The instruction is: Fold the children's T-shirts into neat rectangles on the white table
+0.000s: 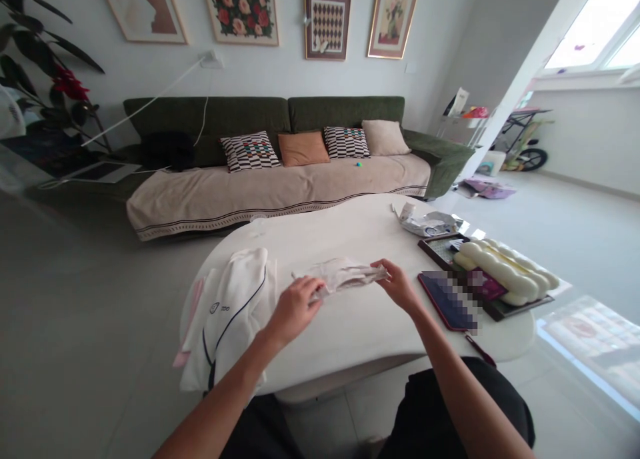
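My left hand (pixel 296 306) and my right hand (pixel 397 284) each pinch one end of a small pale cloth (pixel 345 273), stretched between them just above a white oval table (pixel 350 232). Both hands are closed on the cloth. A white garment with dark piping (pixel 235 306) lies in a heap on the table to the left of my left hand, partly hanging over the edge.
A dark tray (pixel 520 306) at the table's right holds a cream bumpy cushion-like object (pixel 505 269); a dark red flat case (pixel 450 302) lies beside it, crumpled paper (pixel 427 222) behind. A green sofa (pixel 280 159) with cushions stands beyond the table.
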{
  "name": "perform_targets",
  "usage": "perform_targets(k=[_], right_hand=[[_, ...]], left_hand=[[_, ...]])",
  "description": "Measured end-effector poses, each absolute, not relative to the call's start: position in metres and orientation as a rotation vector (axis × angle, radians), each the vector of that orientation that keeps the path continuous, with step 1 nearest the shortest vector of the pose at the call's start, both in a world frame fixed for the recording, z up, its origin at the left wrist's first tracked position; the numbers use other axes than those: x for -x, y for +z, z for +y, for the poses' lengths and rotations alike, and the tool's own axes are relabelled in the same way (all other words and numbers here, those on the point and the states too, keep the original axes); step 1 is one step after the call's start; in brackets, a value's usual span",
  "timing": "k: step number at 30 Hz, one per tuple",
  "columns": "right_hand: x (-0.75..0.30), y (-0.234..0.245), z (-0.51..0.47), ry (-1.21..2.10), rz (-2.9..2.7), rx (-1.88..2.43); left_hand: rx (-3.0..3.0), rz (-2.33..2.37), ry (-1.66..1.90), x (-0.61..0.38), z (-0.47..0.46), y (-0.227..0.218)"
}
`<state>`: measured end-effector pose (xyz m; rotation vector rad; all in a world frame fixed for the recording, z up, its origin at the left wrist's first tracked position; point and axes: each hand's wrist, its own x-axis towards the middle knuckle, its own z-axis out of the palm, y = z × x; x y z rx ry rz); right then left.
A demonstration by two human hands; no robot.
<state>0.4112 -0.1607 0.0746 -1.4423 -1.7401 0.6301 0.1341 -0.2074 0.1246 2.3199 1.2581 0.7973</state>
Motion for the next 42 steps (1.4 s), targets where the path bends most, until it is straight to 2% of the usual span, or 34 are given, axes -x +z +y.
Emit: perform_targets(k=[3, 5, 12, 16, 20, 29, 33, 36, 42], right_hand=[[-0.420, 0.050, -0.186, 0.553, -1.772, 1.542], [-0.418, 0.038, -0.199, 0.499, -1.771, 1.639], [-0.310, 0.022, -0.206, 0.389, -1.758, 1.889], [-0.237, 0.006, -0.197, 0.289, -1.726, 2.138], [-0.228, -0.008, -0.186, 0.235, -1.903, 2.204], [-0.358, 0.023, -0.158, 0.618, -2.577, 1.670], [-0.406, 0.049, -0.143, 0.412, -2.440, 1.942], [-0.393, 0.051, -0.143, 0.259, -2.232, 2.109], [-0.301, -0.010, -0.177, 0.135, -1.783, 2.346]], left_hand=[[-2.335, 1.031, 0.497, -0.141, -0.229, 0.086], [-2.277, 0.989, 0.445, -0.139, -0.235, 0.059], [-2.130, 1.602, 1.031, -0.125, -0.218, -0.020], [-2.151, 1.739, 1.167, -0.121, -0.216, -0.048], [-2.159, 1.727, 1.212, -0.119, -0.216, -0.054], [-2.138, 1.750, 1.164, -0.121, -0.214, -0.044], [-2.125, 1.756, 1.156, -0.122, -0.214, -0.043], [-2.113, 1.770, 1.163, -0.123, -0.213, -0.042], [-2.152, 1.760, 1.162, -0.121, -0.214, -0.044]])
